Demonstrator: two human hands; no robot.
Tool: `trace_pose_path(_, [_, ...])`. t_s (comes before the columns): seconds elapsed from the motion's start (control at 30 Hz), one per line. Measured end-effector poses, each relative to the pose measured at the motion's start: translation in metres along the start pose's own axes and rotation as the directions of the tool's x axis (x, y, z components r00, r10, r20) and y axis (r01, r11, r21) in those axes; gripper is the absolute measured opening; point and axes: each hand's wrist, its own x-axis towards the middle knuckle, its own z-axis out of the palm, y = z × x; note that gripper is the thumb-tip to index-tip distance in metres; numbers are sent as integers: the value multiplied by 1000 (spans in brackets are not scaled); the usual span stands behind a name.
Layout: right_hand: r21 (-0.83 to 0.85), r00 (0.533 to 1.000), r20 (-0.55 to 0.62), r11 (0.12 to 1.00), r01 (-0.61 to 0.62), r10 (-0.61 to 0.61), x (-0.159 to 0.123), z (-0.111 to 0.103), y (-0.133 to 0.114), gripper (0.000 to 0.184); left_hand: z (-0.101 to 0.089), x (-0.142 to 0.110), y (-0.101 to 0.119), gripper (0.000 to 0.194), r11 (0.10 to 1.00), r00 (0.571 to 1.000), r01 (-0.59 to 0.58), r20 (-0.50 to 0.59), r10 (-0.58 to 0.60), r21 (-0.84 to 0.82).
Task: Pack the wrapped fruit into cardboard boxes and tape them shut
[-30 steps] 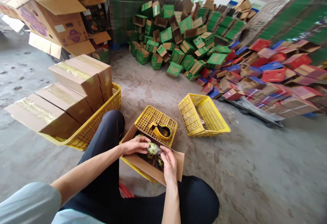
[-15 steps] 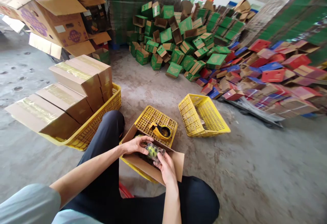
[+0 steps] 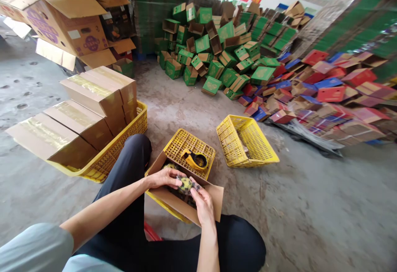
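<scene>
Between my two hands is a yellow-green fruit in clear plastic film with dark spots [image 3: 185, 185]; its exact kind I cannot make out. My left hand [image 3: 166, 177] grips its left end with thumb and fingers. At the right end, my right hand [image 3: 202, 199] pinches the wrapping. Both hands are over an open cardboard box [image 3: 176, 202], where more wrapped fruit [image 3: 171, 166] shows partly at the far left corner. The box rests on an upturned yellow plastic crate [image 3: 176, 141]. Just beyond the box, a yellow and black tape dispenser [image 3: 194, 159] lies on that crate.
On my left, a yellow crate [image 3: 141, 119] holds several taped cardboard boxes [image 3: 77, 117]. A tilted yellow basket [image 3: 248, 141] stands ahead to the right. Farther back are heaps of green cartons [image 3: 214, 65] and red and blue cartons [image 3: 328, 90]. My bent legs flank the box.
My left hand has closed onto the wrapped fruit's left end, where its fingers were more spread before. The fruit has turned a little and more fruit shows in the box's far corner.
</scene>
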Motion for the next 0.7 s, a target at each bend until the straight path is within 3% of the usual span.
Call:
trace_pose_path(0.27, [4, 999, 15, 999, -33, 33, -3, -1, -6, 63, -4, 2, -1, 66, 970, 989, -119, -58, 134, 212])
trace_pose_path(0.43, [18, 993, 42, 994, -109, 108, -4, -2, -4, 61, -4, 3, -3, 63, 924, 976, -209, 10, 218, 319])
trace_pose_path(0.57, [-14, 1000, -10, 1000, -13, 12, -2, -4, 0, 60, 2, 1, -4, 72, 952, 979, -203, 47, 197, 231])
trace_pose_path(0.7, [-86, 994, -2, 991, 107, -108, 1, -5, 3, 57, 3, -1, -6, 71, 989, 994, -101, 41, 97, 110])
